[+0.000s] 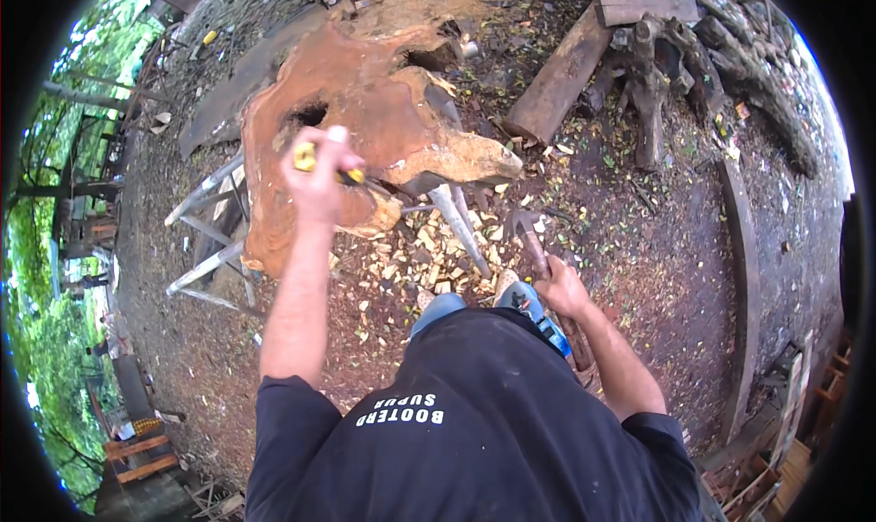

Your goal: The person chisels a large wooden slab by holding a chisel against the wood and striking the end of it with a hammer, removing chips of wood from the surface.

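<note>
A broad slab of reddish-brown wood (pixel 365 93) with an uneven edge and dark hollows rests on a metal stand (pixel 214 265). Over its near part is my left hand (pixel 317 180), closed around a small yellow-and-black tool (pixel 304 156); motion blur hides its exact kind. Whether that tool touches the wood I cannot tell. Low beside my right leg, my right hand (pixel 563 289) grips the wooden handle of an adze (pixel 532 244). The adze head points away from me, to the right of the slab and apart from it.
Pale wood chips (pixel 438 253) litter the ground by my shoes. Thick logs (pixel 561 79) and gnarled branches (pixel 648 93) are piled at the far right. Along the right side lies a long plank (pixel 741 294). A dark flat sheet (pixel 233 93) lies behind the slab's left side.
</note>
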Motion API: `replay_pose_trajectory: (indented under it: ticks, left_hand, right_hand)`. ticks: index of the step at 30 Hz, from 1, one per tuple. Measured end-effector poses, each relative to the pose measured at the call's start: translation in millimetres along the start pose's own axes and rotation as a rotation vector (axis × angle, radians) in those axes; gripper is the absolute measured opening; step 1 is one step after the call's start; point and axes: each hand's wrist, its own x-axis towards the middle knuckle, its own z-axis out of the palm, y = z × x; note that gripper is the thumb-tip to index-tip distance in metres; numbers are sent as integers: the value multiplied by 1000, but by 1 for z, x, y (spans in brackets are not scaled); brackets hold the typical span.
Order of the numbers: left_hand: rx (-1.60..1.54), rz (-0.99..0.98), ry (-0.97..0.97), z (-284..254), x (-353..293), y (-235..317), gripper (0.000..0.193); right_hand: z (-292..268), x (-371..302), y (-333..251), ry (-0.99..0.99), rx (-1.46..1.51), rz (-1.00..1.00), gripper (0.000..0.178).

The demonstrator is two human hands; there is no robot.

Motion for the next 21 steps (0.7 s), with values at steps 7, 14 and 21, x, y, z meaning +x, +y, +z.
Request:
replay_pose_trajectory:
  ticks: [7, 14, 21]
  left_hand:
    - [-5, -77, -17, -15, 28, -6, 21]
    - [99, -151, -219, 11, 22, -47, 20]
    - [192, -175, -370, 21, 30, -42, 22]
  right_hand:
    - [1, -16, 8, -65, 141, 137, 36]
    - [2, -21, 2, -51, 44, 122, 46]
    - [11, -39, -30, 55, 197, 198, 44]
